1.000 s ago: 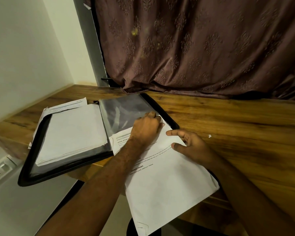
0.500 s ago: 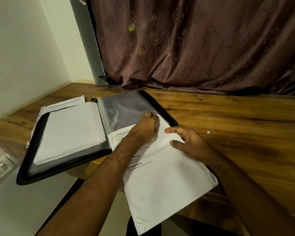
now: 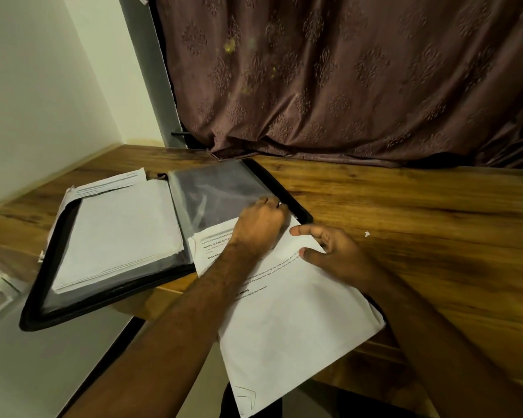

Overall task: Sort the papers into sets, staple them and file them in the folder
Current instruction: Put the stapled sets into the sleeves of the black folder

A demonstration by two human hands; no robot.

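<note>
Two hands: left (image 3: 258,224) pinching folder (image 3: 296,211) sleeve, right (image 3: 334,251) gripping one paper set (image 3: 284,312).

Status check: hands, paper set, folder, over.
Left hand pinching sleeve edge. Right hand holding paper set, top at folder sleeve mouth. Nothing blocking.
</note>
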